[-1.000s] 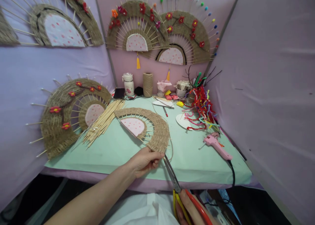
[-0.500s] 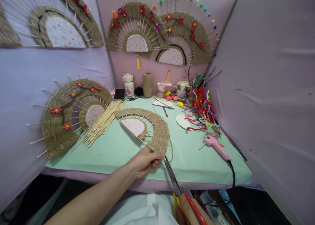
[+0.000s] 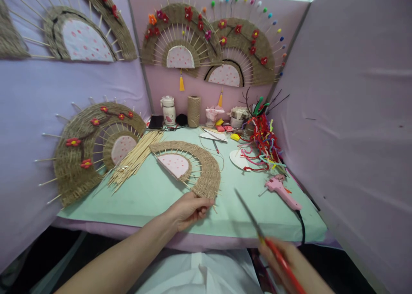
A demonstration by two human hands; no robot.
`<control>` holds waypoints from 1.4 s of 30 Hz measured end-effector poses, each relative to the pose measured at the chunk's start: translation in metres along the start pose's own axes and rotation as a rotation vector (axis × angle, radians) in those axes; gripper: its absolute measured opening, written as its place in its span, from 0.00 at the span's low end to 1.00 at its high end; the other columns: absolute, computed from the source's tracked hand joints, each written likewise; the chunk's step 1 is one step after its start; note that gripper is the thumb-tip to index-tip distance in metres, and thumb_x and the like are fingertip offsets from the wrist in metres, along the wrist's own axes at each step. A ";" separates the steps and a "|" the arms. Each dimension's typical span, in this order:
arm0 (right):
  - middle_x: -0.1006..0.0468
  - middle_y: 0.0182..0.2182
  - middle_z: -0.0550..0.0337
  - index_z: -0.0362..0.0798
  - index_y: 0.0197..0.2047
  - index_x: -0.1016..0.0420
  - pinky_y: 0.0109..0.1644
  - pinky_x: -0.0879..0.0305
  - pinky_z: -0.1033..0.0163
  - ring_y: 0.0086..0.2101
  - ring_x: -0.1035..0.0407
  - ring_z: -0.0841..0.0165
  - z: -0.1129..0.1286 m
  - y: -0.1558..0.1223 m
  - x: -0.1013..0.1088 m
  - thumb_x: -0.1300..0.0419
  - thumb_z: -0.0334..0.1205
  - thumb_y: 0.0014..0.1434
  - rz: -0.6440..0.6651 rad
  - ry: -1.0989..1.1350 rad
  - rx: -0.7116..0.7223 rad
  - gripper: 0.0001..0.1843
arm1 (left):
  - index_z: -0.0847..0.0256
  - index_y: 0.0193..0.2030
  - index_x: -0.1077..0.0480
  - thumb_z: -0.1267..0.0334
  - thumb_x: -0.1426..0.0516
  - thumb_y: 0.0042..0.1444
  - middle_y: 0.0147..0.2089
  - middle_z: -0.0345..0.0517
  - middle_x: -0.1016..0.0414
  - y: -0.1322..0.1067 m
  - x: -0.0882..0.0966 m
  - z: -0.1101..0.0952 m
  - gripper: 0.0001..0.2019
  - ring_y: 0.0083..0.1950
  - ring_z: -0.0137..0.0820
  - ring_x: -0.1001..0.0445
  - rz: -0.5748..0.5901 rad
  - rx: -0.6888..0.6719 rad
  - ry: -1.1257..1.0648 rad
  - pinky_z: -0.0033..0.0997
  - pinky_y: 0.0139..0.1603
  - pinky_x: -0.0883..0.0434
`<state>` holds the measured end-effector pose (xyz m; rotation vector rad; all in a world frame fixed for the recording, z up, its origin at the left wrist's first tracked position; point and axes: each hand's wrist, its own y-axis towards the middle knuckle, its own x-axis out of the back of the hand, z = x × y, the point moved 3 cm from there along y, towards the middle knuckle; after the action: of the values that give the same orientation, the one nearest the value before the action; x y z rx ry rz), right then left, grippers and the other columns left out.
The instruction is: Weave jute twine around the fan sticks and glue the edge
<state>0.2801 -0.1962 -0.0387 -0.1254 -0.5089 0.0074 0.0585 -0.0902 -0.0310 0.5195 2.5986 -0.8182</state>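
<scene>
My left hand (image 3: 192, 209) pinches the lower right end of a woven twine fan (image 3: 208, 169), thumb on top. The fan has thin stick ribs and a pink dotted half-round centre (image 3: 175, 164), and it rests tilted over the mint-green tabletop. A short twine end (image 3: 215, 209) pokes out beside my fingertips. My right hand (image 3: 288, 259), blurred by motion, grips scissors (image 3: 254, 220) with red and yellow handles. The blades point up and left, apart from the fan, and look closed together.
Bamboo sticks (image 3: 135, 161) lie left of the fan, beside a finished flowered fan (image 3: 75, 174). On the right are a pink glue gun (image 3: 283, 193) with a black cord and tangled pipe cleaners (image 3: 264, 139). A twine spool (image 3: 193, 111) and white bottle (image 3: 168, 110) stand behind.
The scissors have moved right, away from the fan's corner. The long twine strand that hung there now ends short, and a loose length lies farther back. My left hand stays put.
</scene>
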 end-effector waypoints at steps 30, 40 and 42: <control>0.29 0.24 0.61 0.45 0.30 0.28 0.29 0.40 0.68 0.26 0.37 0.71 0.053 0.050 -0.072 0.44 0.46 0.58 -0.058 0.301 0.205 0.13 | 0.66 0.27 0.33 0.68 0.34 0.40 0.22 0.35 0.37 -0.001 -0.002 -0.002 0.12 0.21 0.16 0.40 0.010 -0.038 0.000 0.16 0.20 0.44; 0.27 0.25 0.61 0.45 0.29 0.27 0.31 0.39 0.68 0.27 0.36 0.71 0.051 0.053 -0.081 0.45 0.44 0.58 -0.053 0.311 0.208 0.12 | 0.66 0.24 0.34 0.63 0.40 0.47 0.22 0.41 0.32 -0.003 0.000 -0.002 0.09 0.20 0.20 0.37 -0.018 0.003 -0.025 0.19 0.22 0.39; 0.27 0.25 0.61 0.45 0.30 0.27 0.31 0.39 0.68 0.27 0.35 0.71 0.052 0.056 -0.082 0.45 0.44 0.58 -0.059 0.297 0.221 0.12 | 0.66 0.24 0.34 0.63 0.41 0.48 0.22 0.40 0.32 -0.003 0.000 -0.001 0.09 0.20 0.20 0.37 -0.029 0.002 -0.040 0.20 0.22 0.39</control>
<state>0.1844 -0.1382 -0.0407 0.1045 -0.2122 -0.0128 0.0567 -0.0918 -0.0289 0.4623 2.5749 -0.8323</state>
